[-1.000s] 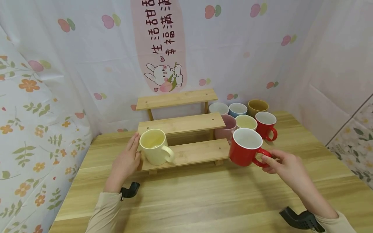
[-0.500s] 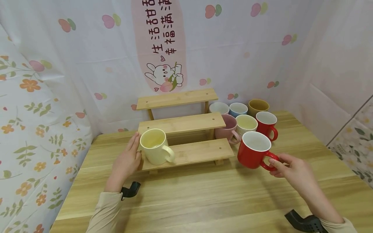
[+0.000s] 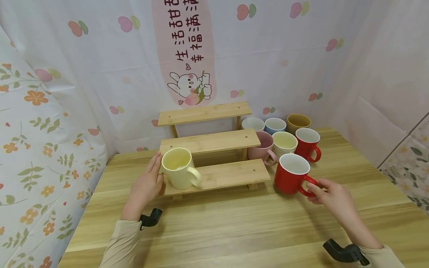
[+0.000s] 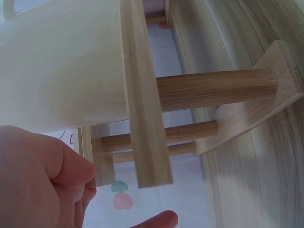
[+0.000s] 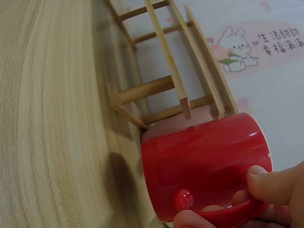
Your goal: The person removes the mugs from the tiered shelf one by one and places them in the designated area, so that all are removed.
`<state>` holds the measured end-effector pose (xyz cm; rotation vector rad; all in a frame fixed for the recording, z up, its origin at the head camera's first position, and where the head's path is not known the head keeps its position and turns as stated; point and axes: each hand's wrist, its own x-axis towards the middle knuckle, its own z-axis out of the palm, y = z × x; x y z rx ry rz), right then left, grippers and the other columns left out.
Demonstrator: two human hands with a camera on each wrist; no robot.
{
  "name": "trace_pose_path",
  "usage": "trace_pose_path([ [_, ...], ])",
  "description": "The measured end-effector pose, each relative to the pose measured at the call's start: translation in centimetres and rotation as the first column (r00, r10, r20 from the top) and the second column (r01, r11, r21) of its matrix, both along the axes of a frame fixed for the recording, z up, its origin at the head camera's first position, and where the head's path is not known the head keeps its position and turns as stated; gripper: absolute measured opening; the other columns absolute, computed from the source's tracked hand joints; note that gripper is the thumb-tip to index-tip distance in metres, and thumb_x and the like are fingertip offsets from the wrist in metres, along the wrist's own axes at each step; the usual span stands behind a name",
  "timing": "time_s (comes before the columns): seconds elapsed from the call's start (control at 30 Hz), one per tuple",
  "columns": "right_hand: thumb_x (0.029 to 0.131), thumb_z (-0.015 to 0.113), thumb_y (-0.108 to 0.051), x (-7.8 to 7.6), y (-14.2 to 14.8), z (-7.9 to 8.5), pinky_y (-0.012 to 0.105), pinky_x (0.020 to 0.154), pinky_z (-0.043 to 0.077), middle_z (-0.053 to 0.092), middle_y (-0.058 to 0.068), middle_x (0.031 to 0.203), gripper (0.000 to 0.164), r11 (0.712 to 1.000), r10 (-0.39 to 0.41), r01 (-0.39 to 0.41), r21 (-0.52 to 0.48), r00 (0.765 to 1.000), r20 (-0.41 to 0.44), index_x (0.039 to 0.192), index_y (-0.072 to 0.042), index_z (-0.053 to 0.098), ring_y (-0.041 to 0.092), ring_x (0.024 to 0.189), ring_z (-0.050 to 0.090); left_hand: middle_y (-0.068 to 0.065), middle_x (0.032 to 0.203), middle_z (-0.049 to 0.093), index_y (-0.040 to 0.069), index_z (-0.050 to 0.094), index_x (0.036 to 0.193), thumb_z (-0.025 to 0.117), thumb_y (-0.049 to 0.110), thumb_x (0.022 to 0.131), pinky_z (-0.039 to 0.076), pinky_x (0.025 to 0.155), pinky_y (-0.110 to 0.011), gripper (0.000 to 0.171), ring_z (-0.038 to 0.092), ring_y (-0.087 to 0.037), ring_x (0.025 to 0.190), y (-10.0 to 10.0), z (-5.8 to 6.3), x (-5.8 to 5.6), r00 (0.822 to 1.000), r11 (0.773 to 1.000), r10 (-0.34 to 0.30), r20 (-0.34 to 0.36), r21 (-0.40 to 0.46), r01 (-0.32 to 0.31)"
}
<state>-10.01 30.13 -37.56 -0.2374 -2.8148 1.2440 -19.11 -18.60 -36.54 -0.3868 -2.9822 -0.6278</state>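
Note:
A glossy red mug (image 3: 292, 174) with a white inside is held upright by my right hand (image 3: 331, 195), thumb and fingers pinching its handle. It is just off the right end of the bottom step of a three-step bamboo rack (image 3: 231, 175). In the right wrist view, the thumb (image 5: 273, 185) presses on top of the red handle. At the rack's left end, my left hand (image 3: 145, 186) lies alongside the steps with fingers extended. Next to it, a pale yellow mug (image 3: 177, 169) stands on the bottom step, handle pointing right.
Behind the red mug stand a pink mug (image 3: 260, 149), a cream cup (image 3: 285, 143) and another red mug (image 3: 306, 143). A white cup (image 3: 253, 124), a blue cup (image 3: 275, 126) and a mustard cup (image 3: 298, 123) line the back near the curtain. Wooden tabletop (image 3: 214, 230) extends in front.
My right hand has carried the red mug rightward and lower, away from the rack's bottom step, uncovering the pink mug's handle. The left hand and yellow mug have stayed put.

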Motion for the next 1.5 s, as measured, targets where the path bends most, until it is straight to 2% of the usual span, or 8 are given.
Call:
trace_pose_path([
  [0.4,0.095,0.058,-0.026,-1.3,0.3,-0.6,0.022,0.06,0.056,0.071,0.021,0.091,0.039,0.999,-0.01,0.01,0.042,1.0,-0.008,0.11,0.01,0.062,0.014,0.065,0.071,-0.009,0.161,0.013,0.006,0.016,0.153,0.033,0.015,0.098,0.043,0.096,-0.058,0.058,0.043,-0.042,0.13,0.0,0.0,-0.3,1.0,1.0,0.007,-0.005,0.002,-0.007],
  [0.57,0.095,0.058,-0.024,-1.7,0.4,-1.0,0.023,0.059,0.056,0.071,0.021,0.091,0.038,1.0,-0.017,0.017,0.026,1.0,-0.012,0.109,0.01,0.062,0.014,0.064,0.071,-0.009,0.161,0.013,0.006,0.016,0.153,0.033,0.014,0.098,0.043,0.095,-0.058,0.058,0.044,-0.041,0.129,0.0,0.1,-0.4,1.0,1.0,0.007,-0.009,0.0,-0.007],
  [0.8,0.095,0.058,-0.026,-2.0,0.4,-1.5,0.024,0.057,0.055,0.071,0.022,0.09,0.038,0.999,-0.018,0.018,0.044,1.0,0.012,0.108,0.01,0.062,0.019,0.065,0.071,-0.008,0.161,0.013,0.006,0.016,0.153,0.034,0.015,0.099,0.043,0.096,-0.059,0.058,0.043,-0.042,0.13,0.0,0.2,-0.3,1.0,1.0,0.012,0.003,-0.009,-0.012],
  [0.97,0.095,0.059,-0.025,-2.5,0.2,-1.5,0.024,0.056,0.053,0.072,0.018,0.084,0.034,0.997,-0.011,0.011,0.071,1.0,0.003,0.105,0.008,0.063,0.018,0.063,0.07,-0.007,0.161,0.012,0.006,0.016,0.153,0.033,0.014,0.098,0.042,0.096,-0.059,0.058,0.041,-0.041,0.133,-0.1,0.3,-0.2,1.0,1.0,0.018,0.001,0.006,-0.018],
  [1.2,0.094,0.06,-0.026,-3.3,-0.3,-2.0,0.025,0.056,0.055,0.072,0.016,0.082,0.031,0.999,0.006,-0.005,0.038,1.0,-0.021,0.097,0.005,0.064,0.017,0.063,0.07,-0.008,0.161,0.013,0.006,0.017,0.153,0.034,0.015,0.098,0.042,0.097,-0.059,0.058,0.041,-0.041,0.132,-0.2,0.2,-0.1,1.0,1.0,0.013,-0.009,-0.008,-0.013],
  [1.5,0.094,0.06,-0.028,-3.9,-0.9,-2.4,0.028,0.06,0.055,0.071,0.023,0.092,0.038,1.0,-0.001,0.001,0.025,1.0,-0.011,0.108,0.007,0.063,0.021,0.067,0.072,-0.009,0.161,0.014,0.006,0.017,0.153,0.035,0.014,0.098,0.041,0.099,-0.059,0.059,0.04,-0.041,0.133,0.1,-0.1,-0.1,1.0,1.0,0.016,-0.003,-0.002,-0.016],
])
